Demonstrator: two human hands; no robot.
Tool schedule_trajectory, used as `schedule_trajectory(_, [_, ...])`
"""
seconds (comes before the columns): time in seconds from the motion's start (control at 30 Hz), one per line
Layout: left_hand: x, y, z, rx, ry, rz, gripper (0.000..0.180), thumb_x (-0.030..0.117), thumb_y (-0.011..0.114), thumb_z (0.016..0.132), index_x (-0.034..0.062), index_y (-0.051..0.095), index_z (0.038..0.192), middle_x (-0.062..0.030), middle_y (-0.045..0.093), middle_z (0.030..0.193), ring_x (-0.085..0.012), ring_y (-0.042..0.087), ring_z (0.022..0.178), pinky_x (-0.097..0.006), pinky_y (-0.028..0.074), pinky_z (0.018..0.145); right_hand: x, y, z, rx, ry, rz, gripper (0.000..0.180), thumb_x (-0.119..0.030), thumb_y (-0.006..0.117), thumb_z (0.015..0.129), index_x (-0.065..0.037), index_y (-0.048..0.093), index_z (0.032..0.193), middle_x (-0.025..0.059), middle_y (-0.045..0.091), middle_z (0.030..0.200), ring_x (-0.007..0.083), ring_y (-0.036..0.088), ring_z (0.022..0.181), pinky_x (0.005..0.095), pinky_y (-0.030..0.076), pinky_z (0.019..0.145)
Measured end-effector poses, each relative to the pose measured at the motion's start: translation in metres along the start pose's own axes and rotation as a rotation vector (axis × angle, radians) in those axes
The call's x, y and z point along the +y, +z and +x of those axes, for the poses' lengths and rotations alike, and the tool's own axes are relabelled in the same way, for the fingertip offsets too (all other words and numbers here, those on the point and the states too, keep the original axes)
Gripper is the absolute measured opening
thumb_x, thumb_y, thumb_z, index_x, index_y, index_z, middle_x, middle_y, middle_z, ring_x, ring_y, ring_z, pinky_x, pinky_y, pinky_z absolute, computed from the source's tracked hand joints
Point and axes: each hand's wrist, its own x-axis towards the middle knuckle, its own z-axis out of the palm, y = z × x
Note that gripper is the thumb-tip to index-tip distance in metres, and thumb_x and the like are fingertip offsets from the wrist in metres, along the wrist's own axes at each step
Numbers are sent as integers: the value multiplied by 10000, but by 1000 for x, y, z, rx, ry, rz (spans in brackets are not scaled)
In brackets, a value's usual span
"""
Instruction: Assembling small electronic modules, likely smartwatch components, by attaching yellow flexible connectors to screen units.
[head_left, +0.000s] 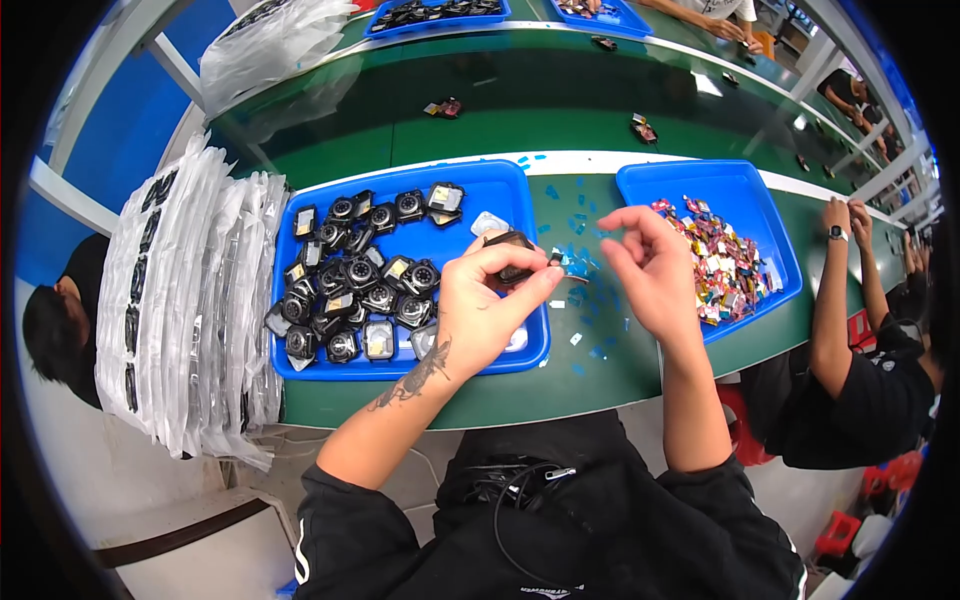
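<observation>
My left hand point(478, 312) is closed on a black smartwatch case point(514, 250), held above the right edge of a blue tray point(412, 371). A small dark piece with a thin wire shows by the thumb tip; I cannot make out its kind. Several similar black watch cases point(362, 270) lie heaped in that tray. My right hand point(655, 275) is raised to the right of the case, apart from it, with fingers curved and thumb and forefinger spread. Nothing shows between them. Beside that hand, a second blue tray point(775, 205) holds a pile of small wrapped, battery-like parts point(722, 262).
Blue film scraps point(575, 225) litter the green worktop point(600, 390) between the trays. Stacked clear plastic trays point(190, 300) stand at the left. Beyond a white rail, a green conveyor point(540, 110) carries a few parts. Co-workers sit at right and across; another person is at far left.
</observation>
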Motion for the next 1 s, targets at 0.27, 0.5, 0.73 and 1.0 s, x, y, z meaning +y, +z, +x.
schedule_trajectory(0.27, [-5, -1, 1, 44, 17, -114, 151, 89, 765, 809, -25, 700, 884, -60, 644, 913, -92, 585, 801, -236, 482, 739, 8, -5, -1, -135, -156, -85, 342, 2, 711, 783, -31, 664, 1120, 118, 680, 1086, 221, 662, 988, 331, 534, 841])
schedule_trajectory(0.5, [-3, -1, 2, 48, 14, -94, 145, 93, 768, 804, -15, 704, 876, -61, 647, 913, -92, 582, 815, -238, 478, 738, 1, -4, -9, 1, -42, 138, 210, 7, 674, 822, 3, 683, 1031, 89, 666, 919, 135, 636, 805, 251, 509, 725])
schedule_trajectory(0.73, [-1, 4, -4, -30, 20, 36, 127, 87, 767, 796, 17, 711, 886, -37, 614, 907, -78, 558, 770, -214, 464, 657, -11, 20, -21, -165, -151, 409, 169, -23, 709, 825, 6, 691, 991, 72, 666, 950, 121, 604, 838, 255, 486, 724])
schedule_trajectory(1.0, [2, 10, -6, -168, -45, -207, 427, -12, 544, 909, 42, 539, 1333, -84, 533, 1238, -106, 532, 953, -242, 457, 781, -6, 17, -21, 78, -76, 407, 73, -27, 627, 899, 9, 615, 963, 41, 639, 887, 85, 575, 778, 238, 472, 714])
